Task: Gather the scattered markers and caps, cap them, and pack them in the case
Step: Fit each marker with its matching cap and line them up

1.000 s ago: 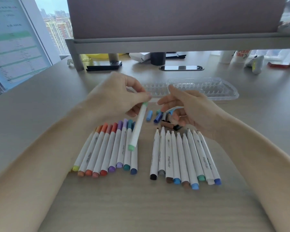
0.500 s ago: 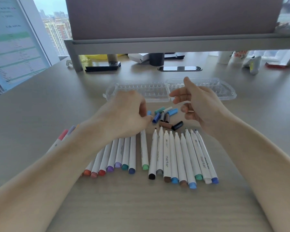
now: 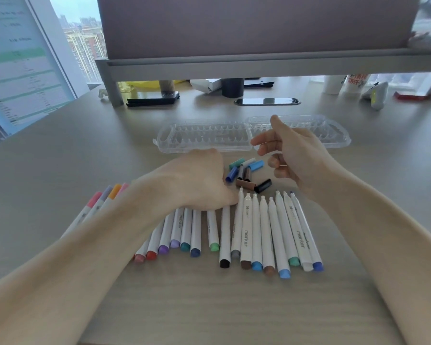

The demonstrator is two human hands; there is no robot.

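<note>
Left hand is laid on capped markers, centre-left, likely to square the row; grip cannot be told. Right hand is held loose and empty over loose caps, centre. Open case is left behind them.

- Loose caps: heaped on the desk; taken as dial centre.
- Case: 12 o'clock, behind the caps, apart from them.
- Uncapped markers: row at 6 o'clock, tips just short of the caps.
- Capped markers: row at 7 to 8 o'clock, beside the uncapped row.
- Left hand: 9 o'clock, over the capped row's far ends.
- Right hand: 2 o'clock, before the case's right half.
- Shelf: 12 o'clock, beyond the case.
</note>
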